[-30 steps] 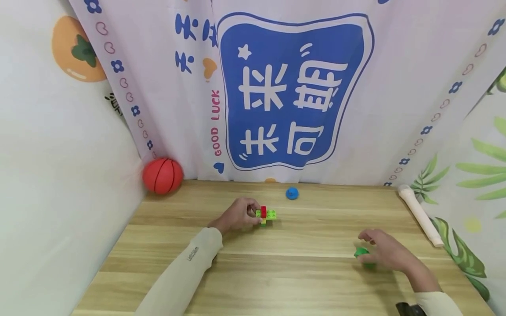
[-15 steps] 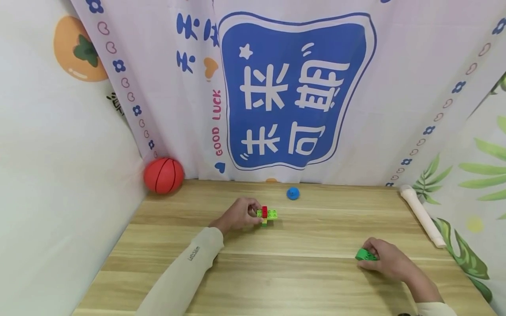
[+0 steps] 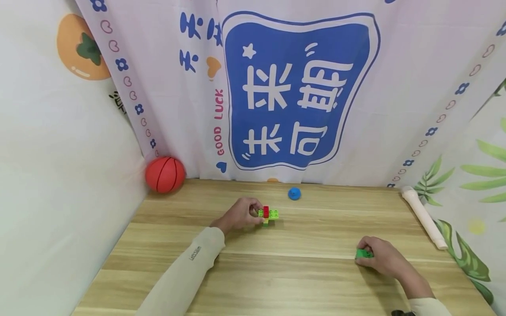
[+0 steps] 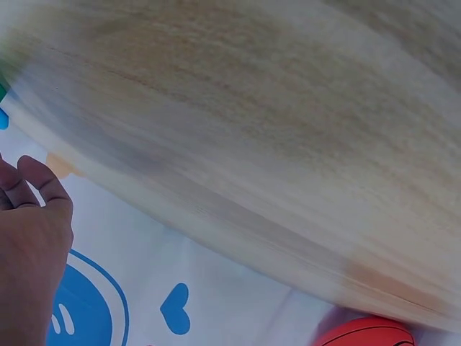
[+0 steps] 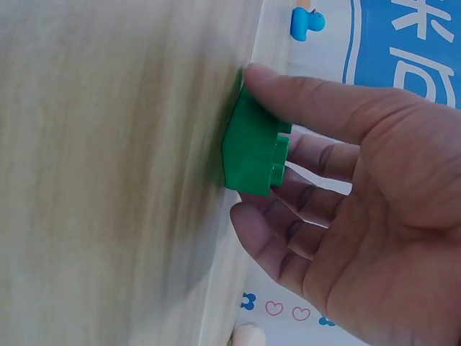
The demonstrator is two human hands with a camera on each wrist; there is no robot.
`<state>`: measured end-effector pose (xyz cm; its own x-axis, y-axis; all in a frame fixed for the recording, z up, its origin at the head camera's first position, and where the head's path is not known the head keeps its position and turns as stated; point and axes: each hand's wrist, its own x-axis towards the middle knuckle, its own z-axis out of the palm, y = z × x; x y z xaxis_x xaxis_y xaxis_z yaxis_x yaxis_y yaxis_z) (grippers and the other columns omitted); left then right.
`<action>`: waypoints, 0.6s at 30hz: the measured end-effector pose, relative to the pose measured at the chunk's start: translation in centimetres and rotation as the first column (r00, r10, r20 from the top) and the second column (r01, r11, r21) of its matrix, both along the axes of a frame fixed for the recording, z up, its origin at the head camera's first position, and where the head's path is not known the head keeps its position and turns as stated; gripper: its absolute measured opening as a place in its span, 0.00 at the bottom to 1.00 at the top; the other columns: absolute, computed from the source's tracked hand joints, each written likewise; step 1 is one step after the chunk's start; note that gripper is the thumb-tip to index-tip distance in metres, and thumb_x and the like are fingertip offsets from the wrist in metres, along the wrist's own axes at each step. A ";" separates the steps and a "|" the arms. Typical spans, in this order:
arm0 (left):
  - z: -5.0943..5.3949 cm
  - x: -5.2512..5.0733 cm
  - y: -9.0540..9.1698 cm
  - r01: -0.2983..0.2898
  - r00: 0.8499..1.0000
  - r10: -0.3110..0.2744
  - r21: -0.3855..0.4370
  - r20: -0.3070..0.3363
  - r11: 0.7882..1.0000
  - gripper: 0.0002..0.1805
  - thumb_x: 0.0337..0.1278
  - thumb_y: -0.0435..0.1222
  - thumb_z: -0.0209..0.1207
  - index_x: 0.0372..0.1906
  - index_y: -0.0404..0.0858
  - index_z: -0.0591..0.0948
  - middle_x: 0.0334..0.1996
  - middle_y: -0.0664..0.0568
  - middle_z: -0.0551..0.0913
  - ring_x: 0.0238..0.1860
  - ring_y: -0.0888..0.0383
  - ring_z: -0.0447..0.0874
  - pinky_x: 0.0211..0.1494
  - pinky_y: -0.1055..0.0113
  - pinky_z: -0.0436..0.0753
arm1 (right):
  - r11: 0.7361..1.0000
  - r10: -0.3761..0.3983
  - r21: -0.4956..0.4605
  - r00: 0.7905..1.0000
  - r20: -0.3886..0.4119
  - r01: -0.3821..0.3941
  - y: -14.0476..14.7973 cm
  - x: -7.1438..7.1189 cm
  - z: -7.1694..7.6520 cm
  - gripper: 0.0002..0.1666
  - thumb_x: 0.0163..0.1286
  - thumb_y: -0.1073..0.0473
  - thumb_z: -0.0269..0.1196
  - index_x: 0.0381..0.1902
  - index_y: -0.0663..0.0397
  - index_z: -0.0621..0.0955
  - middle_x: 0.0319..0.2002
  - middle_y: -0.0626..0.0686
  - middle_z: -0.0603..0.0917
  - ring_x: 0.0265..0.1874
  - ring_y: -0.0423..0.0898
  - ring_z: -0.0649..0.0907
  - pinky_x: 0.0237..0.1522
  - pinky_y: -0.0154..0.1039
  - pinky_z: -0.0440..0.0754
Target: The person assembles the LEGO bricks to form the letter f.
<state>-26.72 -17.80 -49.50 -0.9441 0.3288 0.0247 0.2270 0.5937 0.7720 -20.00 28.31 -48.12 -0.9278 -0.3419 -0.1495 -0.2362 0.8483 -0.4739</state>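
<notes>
My left hand (image 3: 242,213) pinches the left end of a small toy brick build (image 3: 273,213) in the head view. A lime plate with studs crosses it, a red brick sits on top, and yellow and green parts show below. The left wrist view shows part of that hand, but the build is out of sight there. On the right, my right hand (image 3: 383,258) holds a green toy brick (image 5: 252,148) between thumb and fingers. Its studs face the palm in the right wrist view, and it has a slanted side. Whether it touches the table cannot be told.
A blue toy duck (image 5: 307,24) stands near the table's back edge. A red ball (image 3: 164,174) sits at the back left corner, and a white microphone-shaped thing (image 3: 424,217) lies along the right edge. Printed cloth (image 3: 189,131) hangs behind the wooden table (image 3: 300,281).
My right hand's fingers have come together on the green brick, and the brick has turned in the grip. The left hand keeps its hold on the build, with little movement.
</notes>
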 end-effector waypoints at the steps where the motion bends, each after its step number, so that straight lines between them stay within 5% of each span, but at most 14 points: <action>1: 0.0 0.0 0.0 0.002 1.000 -0.002 -0.001 -0.003 1.000 0.16 0.57 0.35 0.79 0.48 0.38 0.88 0.41 0.51 0.86 0.42 0.56 0.78 0.44 0.70 0.81 | 1.000 -0.001 0.004 1.000 0.000 0.001 0.0 0.0 0.0 0.23 0.63 0.55 0.80 0.49 0.58 0.82 0.40 0.48 0.84 0.40 0.44 0.79 0.39 0.34 0.78; 6: -0.1 0.0 0.0 0.005 1.000 -0.005 -0.002 -0.008 1.000 0.15 0.57 0.36 0.79 0.47 0.39 0.88 0.40 0.52 0.85 0.42 0.56 0.77 0.45 0.70 0.80 | 1.000 0.001 0.010 1.000 0.004 -0.001 -0.1 -0.1 0.1 0.22 0.59 0.63 0.81 0.47 0.59 0.83 0.39 0.49 0.84 0.40 0.44 0.80 0.38 0.34 0.78; 12: -0.2 0.0 0.0 0.009 1.000 -0.009 0.010 -0.008 1.000 0.14 0.57 0.35 0.78 0.46 0.39 0.88 0.38 0.52 0.84 0.42 0.56 0.76 0.44 0.70 0.79 | 0.999 0.032 -0.006 0.998 -0.062 -0.032 -2.0 -0.7 1.0 0.21 0.63 0.61 0.79 0.51 0.59 0.85 0.40 0.48 0.85 0.40 0.44 0.80 0.41 0.38 0.79; 18: 0.0 0.0 0.0 0.009 1.000 -0.009 0.013 0.002 1.000 0.15 0.57 0.35 0.79 0.47 0.39 0.88 0.40 0.50 0.85 0.42 0.55 0.77 0.44 0.70 0.80 | 0.982 0.136 -0.099 0.971 -0.196 -0.158 -6.0 -2.1 2.9 0.22 0.67 0.61 0.76 0.58 0.60 0.86 0.44 0.50 0.88 0.44 0.44 0.83 0.44 0.40 0.84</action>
<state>-26.76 -17.78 -49.53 -0.9412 0.3368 0.0274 0.2309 0.5818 0.7798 -22.10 22.34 -45.23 -0.8737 -0.4814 0.0701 -0.4483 0.7409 -0.5000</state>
